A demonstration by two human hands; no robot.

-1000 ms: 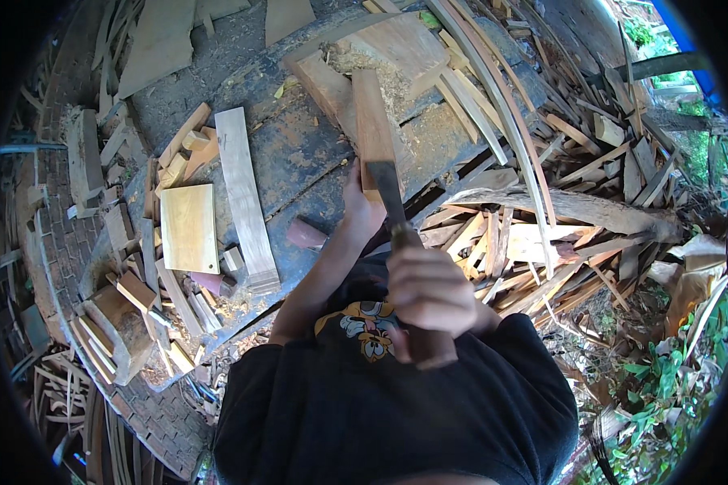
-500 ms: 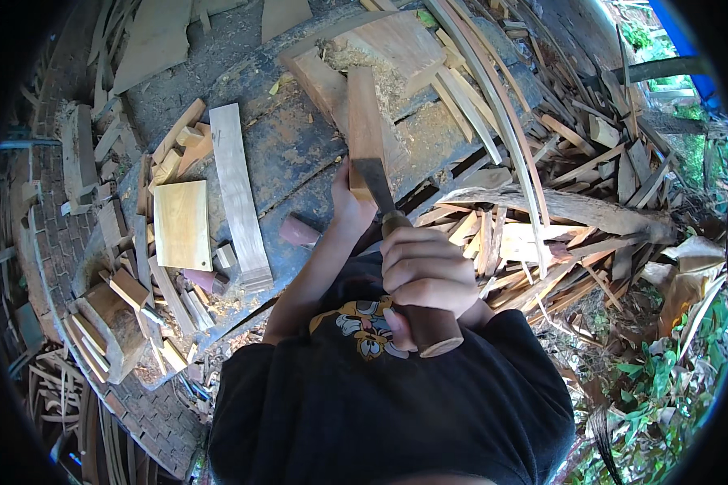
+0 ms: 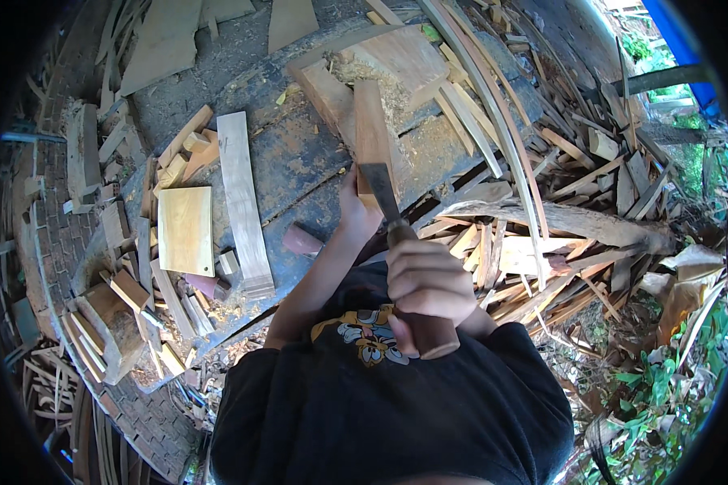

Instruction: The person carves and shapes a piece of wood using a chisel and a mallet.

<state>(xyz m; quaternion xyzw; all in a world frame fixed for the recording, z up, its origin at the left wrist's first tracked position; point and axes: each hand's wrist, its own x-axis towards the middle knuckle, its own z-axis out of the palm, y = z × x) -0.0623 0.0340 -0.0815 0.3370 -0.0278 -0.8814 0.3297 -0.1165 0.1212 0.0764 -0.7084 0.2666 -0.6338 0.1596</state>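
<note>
My right hand (image 3: 430,281) is closed round the thick wooden handle of a chisel (image 3: 380,190). Its dark, broad flat blade lies against the lower part of a long rectangular wood block (image 3: 370,121). From the left, my left hand (image 3: 359,208) grips that block near its lower end, partly hidden behind it. The block's far end leans on a large, rough-hewn wooden slab (image 3: 404,69) with a chipped hollow full of shavings.
A worn dark bench (image 3: 299,162) carries a pale square board (image 3: 185,230), a long grey plank (image 3: 245,202) and a purplish cylinder (image 3: 301,240). Long curved strips (image 3: 493,113) cross at the right, over a heap of scrap wood (image 3: 615,178). Leafy plants (image 3: 663,388) grow at lower right.
The bench and wood sit slightly lower and further right in view. Relative to the block, the chisel blade is a little further up. Both hands keep their holds.
</note>
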